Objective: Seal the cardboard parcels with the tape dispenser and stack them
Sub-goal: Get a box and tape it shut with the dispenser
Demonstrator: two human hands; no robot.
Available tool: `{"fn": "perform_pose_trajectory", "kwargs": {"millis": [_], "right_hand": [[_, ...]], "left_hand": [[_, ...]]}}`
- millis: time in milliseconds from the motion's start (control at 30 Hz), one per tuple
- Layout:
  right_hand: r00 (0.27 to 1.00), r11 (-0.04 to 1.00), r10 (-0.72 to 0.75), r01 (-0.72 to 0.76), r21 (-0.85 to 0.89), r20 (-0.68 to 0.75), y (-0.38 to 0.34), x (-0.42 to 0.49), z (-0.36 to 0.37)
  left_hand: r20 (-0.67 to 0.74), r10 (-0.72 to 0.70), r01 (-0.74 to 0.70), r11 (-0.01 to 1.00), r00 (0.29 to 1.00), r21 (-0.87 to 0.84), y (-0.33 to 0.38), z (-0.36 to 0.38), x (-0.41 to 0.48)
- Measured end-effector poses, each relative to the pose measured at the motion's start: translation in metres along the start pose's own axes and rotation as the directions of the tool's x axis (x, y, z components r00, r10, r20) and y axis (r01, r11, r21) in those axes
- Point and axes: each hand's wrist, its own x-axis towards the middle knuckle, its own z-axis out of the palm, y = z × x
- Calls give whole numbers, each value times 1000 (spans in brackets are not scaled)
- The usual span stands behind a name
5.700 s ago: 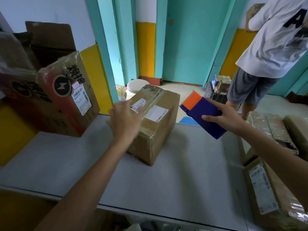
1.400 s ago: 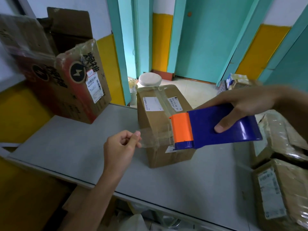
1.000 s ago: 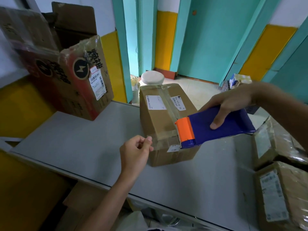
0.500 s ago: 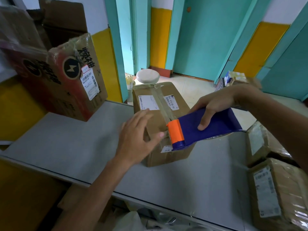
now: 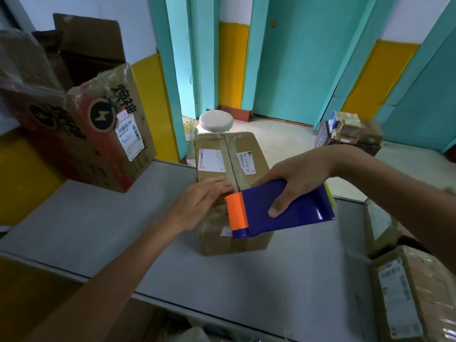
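A brown cardboard parcel (image 5: 219, 156) with two white labels and a taped centre seam lies on the grey table (image 5: 98, 228). My left hand (image 5: 199, 203) presses flat with straight fingers on the near end of the parcel's top. My right hand (image 5: 296, 181) grips the blue tape dispenser (image 5: 293, 213), thumb on its side, its orange cutter end (image 5: 237, 213) at the parcel's near edge beside my left fingertips. The tape itself is hard to make out.
A large printed carton (image 5: 98, 134) wrapped in film stands at the table's back left. Wrapped parcels (image 5: 407, 292) are piled at the right. Beyond the table are a white stool (image 5: 216, 120), a crate of packages (image 5: 350, 134) and teal doors.
My left hand went from pinching the tape's loose end in the air to pressing flat on the parcel's top. The dispenser came down to the parcel's near edge.
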Motion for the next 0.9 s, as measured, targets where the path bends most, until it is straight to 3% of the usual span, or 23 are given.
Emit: {"fn": "perform_pose_trajectory", "kwargs": {"millis": [167,267,400,667,900], "right_hand": [[1000,1000,-18,18,12,2,-11,11,-5],[1000,998,1,-2,57,18,-6,11,-6],[1000,992,3,-5,130,14,4,4,-6],[999,977,-37,34,210,11,24,-7,-2],[999,951,48,-47,305,5,77,-58,-2]], "left_hand": [[-90,-92,102,989,992,106,3,-13,27],[99,-129,85,929,987,361,-1,-6,35],[248,-168,17,857,954,515,-8,-7,38],[281,-148,-14,864,948,503,-9,-11,41],[285,-144,-17,869,948,495,-13,-12,44]]}}
